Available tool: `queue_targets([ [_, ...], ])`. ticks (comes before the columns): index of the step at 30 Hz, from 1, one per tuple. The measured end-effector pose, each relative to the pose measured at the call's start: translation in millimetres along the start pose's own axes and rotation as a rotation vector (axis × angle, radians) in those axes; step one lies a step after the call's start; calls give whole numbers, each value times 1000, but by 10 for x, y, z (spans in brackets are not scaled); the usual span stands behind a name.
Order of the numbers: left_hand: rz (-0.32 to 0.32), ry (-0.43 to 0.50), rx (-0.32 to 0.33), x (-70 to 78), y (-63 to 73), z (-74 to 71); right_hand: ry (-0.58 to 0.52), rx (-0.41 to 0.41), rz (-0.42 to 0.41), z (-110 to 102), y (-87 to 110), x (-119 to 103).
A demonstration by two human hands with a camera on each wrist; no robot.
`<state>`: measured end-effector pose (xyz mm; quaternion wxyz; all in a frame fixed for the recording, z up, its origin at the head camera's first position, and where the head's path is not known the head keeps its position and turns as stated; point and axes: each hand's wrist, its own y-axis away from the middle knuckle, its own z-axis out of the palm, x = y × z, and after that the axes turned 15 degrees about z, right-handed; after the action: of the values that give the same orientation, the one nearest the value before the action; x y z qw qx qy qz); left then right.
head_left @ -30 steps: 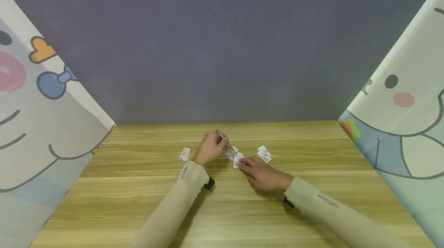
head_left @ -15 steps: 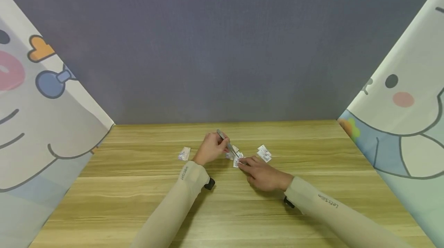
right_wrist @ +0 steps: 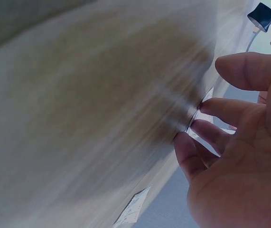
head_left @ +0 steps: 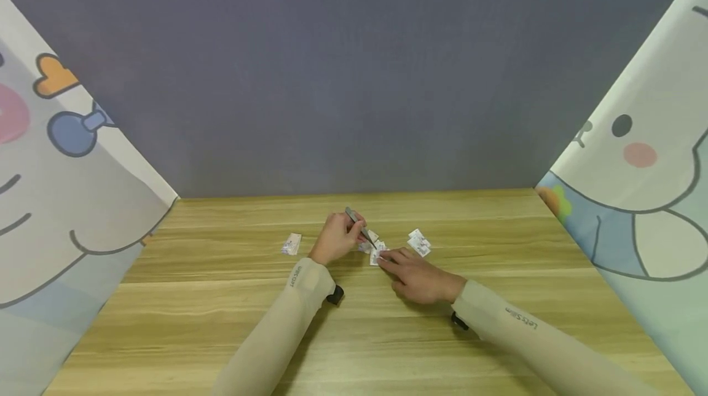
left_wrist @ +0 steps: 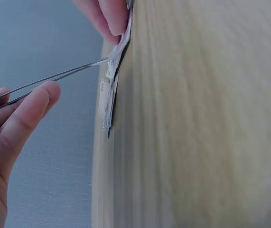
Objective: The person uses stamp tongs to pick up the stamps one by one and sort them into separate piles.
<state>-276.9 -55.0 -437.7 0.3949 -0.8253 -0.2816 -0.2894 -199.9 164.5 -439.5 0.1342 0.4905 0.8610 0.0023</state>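
My left hand (head_left: 335, 239) pinches a pair of metal tweezers (head_left: 358, 225) between thumb and fingers, the tips slanting down to the right. In the left wrist view the tweezers' tips (left_wrist: 104, 61) meet the edge of small printed paper slips (left_wrist: 118, 51) by the right hand's fingers. My right hand (head_left: 417, 276) reaches in from the right, its fingertips pressing on a whitish printed slip (head_left: 375, 259) on the table. More slips (head_left: 365, 247) lie just left of it, partly hidden by the left hand. The right wrist view has the right hand's fingers (right_wrist: 211, 135) on the slip's near edge.
A small stack of printed slips (head_left: 291, 244) lies left of the left hand. Overlapping slips (head_left: 419, 242) lie beyond the right hand. The wood-grain table (head_left: 232, 322) ends at a grey back panel (head_left: 354, 76), with cartoon-printed panels (head_left: 110, 199) on both sides.
The head view has shifted slightly. Both hands keep almost the same places, and the tweezers' tips stay at the slip beside the right fingertips.
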Motion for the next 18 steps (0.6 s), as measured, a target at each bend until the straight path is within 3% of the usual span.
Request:
queue_targets([
  [13, 12, 21, 45, 36, 24, -68, -128, 6, 55, -3, 16, 12],
  [18, 20, 22, 44, 65, 35, -117, -200, 70, 69, 4, 10, 40],
])
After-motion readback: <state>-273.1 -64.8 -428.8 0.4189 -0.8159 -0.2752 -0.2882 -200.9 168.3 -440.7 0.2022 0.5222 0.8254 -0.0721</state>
